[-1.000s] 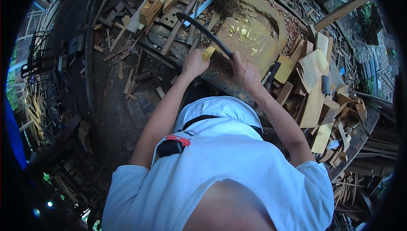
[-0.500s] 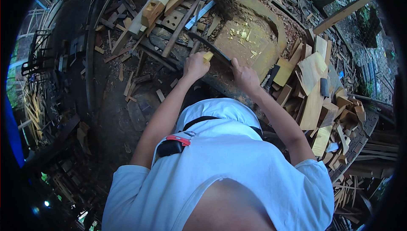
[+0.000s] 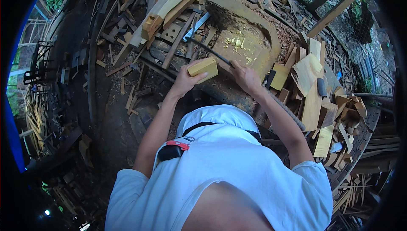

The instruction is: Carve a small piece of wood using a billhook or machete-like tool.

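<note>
My left hand grips a small yellow wooden block, with the thumb on its near side and a broad face showing. My right hand is closed round a long, dark-bladed knife. Its narrow blade slants away to the upper left, beyond the block and apart from it. A long handle runs back from the hand beside my right forearm. Past both hands lies a large hollowed wooden work block, with pale yellow chips scattered over its surface.
Heaped wood offcuts lie to the right. At the upper left are long timbers, a hammer-like tool and a light blue metal strip. A squared piece with holes sits near them. Scraps litter the dark floor.
My left hand has turned the yellow block so that a broad face shows, and moved slightly left. The knife has rolled to show its blade thinner, its long handle now visible along my forearm.
</note>
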Motion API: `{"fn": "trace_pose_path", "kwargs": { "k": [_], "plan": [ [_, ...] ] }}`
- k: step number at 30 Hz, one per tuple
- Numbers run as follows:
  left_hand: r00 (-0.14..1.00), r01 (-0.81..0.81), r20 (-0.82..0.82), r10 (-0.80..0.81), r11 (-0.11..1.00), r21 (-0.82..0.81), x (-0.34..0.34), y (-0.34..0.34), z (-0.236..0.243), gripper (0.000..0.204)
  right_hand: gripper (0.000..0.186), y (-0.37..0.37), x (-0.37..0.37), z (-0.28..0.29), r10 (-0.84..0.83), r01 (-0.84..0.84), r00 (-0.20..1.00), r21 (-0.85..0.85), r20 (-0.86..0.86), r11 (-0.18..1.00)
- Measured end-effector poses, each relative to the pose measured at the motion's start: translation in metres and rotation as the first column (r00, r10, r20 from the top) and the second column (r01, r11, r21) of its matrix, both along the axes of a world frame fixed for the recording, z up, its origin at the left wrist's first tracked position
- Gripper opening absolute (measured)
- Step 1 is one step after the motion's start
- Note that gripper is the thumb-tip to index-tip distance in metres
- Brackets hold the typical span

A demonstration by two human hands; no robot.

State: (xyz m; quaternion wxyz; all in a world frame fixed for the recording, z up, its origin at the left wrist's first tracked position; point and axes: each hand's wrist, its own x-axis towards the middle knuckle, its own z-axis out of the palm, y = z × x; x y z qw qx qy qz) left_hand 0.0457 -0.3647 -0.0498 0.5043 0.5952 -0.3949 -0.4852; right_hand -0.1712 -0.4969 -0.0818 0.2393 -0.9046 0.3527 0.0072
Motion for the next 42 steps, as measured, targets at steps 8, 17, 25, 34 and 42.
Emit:
{"fn": "trace_pose_path", "kwargs": {
  "k": [8,17,25,34,42],
  "plan": [
    [1.000,-0.025,-0.004,0.025,0.998,-0.064,-0.001,-0.001,0.014,0.043,0.054,-0.063,0.010,-0.024,0.022,0.016,0.996,-0.405,0.089,0.914],
    [0.942,-0.008,0.332,0.051,0.992,-0.129,-0.012,-0.011,0.030,0.042,0.018,-0.011,0.048,0.059,-0.272,0.086,0.760,0.323,0.590,0.943],
    [0.944,-0.017,0.326,0.049,0.995,-0.099,-0.016,-0.027,0.030,0.044,0.020,0.006,0.053,0.054,-0.617,0.016,0.557,0.736,0.556,0.677],
    [0.955,0.006,0.294,0.031,0.992,-0.123,-0.017,-0.027,0.031,0.044,0.022,-0.006,0.045,0.036,-0.750,0.071,0.541,0.868,0.381,0.492],
    [0.782,-0.005,0.604,-0.153,0.968,0.251,0.003,-0.032,0.004,0.040,0.038,-0.034,0.023,-0.016,-0.183,0.286,0.891,-0.199,0.416,0.937]
  ]
}}
